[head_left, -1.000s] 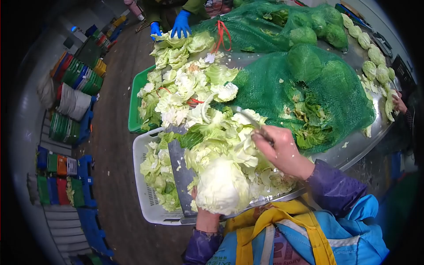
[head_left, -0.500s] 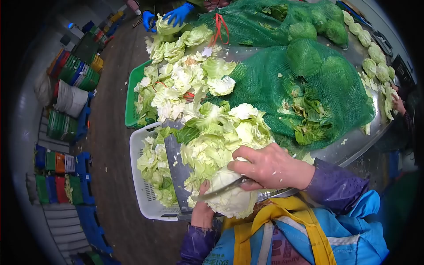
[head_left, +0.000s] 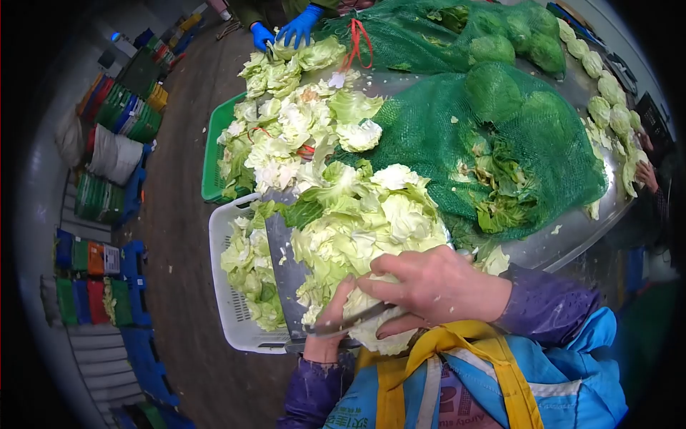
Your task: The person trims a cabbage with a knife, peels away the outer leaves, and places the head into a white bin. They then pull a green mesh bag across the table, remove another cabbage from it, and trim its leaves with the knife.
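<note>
A pale cabbage head (head_left: 382, 334) is tilted over the table's near edge, just above my apron. My left hand (head_left: 332, 318) grips it from the left side, its fingers partly hidden behind the blade and the leaves. In my right hand (head_left: 439, 286) is a knife (head_left: 350, 319); the slightly blurred blade lies across the cabbage and reaches in front of my left wrist. The right fingers also rest on the top of the cabbage. Directly beyond both hands lies a heap of loose cabbage leaves (head_left: 364, 229).
A white basket (head_left: 232, 307) and a green crate (head_left: 213, 161) hold leaves at the table's left edge. Green mesh sacks (head_left: 429, 143) contain cabbages. Trimmed cabbages (head_left: 609, 87) line the far right. A co-worker's blue-gloved hands (head_left: 299, 27) handle leaves; another person's hand (head_left: 647, 175) is at right.
The knife has moved down and left, and the right hand is lower over the cabbage. My left hand has shifted up along its side. The co-worker's gloved hands have moved slightly right.
</note>
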A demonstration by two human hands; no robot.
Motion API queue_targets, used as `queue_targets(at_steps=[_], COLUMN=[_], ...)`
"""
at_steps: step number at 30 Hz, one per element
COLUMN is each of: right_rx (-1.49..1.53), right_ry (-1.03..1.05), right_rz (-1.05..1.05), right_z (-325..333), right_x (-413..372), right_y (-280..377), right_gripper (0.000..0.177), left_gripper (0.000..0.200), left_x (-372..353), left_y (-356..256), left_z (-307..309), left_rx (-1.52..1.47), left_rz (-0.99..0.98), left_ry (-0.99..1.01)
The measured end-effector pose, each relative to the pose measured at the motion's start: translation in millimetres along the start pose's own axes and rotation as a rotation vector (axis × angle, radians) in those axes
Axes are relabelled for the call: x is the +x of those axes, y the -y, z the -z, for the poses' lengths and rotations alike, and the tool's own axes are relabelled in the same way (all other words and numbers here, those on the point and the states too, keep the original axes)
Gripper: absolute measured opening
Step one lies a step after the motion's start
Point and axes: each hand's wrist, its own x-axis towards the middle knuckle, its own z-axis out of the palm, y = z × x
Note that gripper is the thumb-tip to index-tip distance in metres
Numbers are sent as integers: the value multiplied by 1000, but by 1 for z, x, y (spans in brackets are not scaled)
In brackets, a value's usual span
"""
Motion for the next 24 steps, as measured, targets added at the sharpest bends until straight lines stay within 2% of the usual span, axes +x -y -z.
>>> queue_targets(at_steps=[2, 3, 4, 6, 7, 9, 10, 12, 13, 15, 16, 17, 18, 19, 20, 21, 22, 23, 24], right_rx=[-78, -101, -101, -19, -20, -13, -12, 141, 142, 434, 435, 514, 592, 532, 530, 868, 1203, 1415, 1414], right_ry=[-43, -105, -103, -90, -87, -51, -51, -254, -254, -373, -377, -368, -356, -318, -325, -169, 0, 45, 41], right_rz=[94, 124, 124, 171, 172, 139, 139, 177, 177, -189, -188, -354, -519, -474, -472, -587, -692, -617, -617], right_z=[-13, -16, -17, -19, -20, -21, -25, -38, -40, -39, -28, -12, -3, -7, -10, -9, -9, -17, -21], right_x=[1, 1, 1, 0, -1, -3, -3, -4, -5, -6, -7, -9, -13, -15, -20, -25, -28, -33, -31], right_y=[-4, -4, -5, -8, -8, -9, -14, -32, -41, -58, -60, -60, -60, -62, -57, -48, -39, -41, -43], right_gripper=[58, 50, 50, 42, 42, 36, 36, 29, 29, 23, 23, 26, 30, 41, 41, 44, 49, 55, 55], left_gripper=[42, 39, 39, 36, 36, 36, 36, 39, 42, 43, 44, 44, 45, 46, 48, 60, 60, 69, 79], left_x=[9, 10, 5, -7, 0, 19, 13, -2, 8, 7, 7, 8, 9, 10, 10, 8, 7, 5, 5], left_y=[6, 9, 6, -4, 7, 36, 32, 19, 18, 17, 16, 14, 12, 9, 6, 1, -5, -10, -14], left_z=[17, 21, 12, -13, 0, 40, 30, -1, 10, 13, 14, 16, 18, 20, 19, 14, 6, -3, -11], left_rx=[-290, -275, -276, 107, 104, -269, -268, 259, 238, 225, 213, 217, 47, -122, -291, -179, -173, -74, 25], left_rz=[71, 113, 113, 220, 220, 55, 56, 80, 153, 73, -3, -3, -101, -200, -297, -293, -295, -374, -452], left_ry=[362, 320, 320, -107, -106, 512, 511, 187, 310, 353, 401, 402, 459, 514, 567, 312, 319, 253, 185])
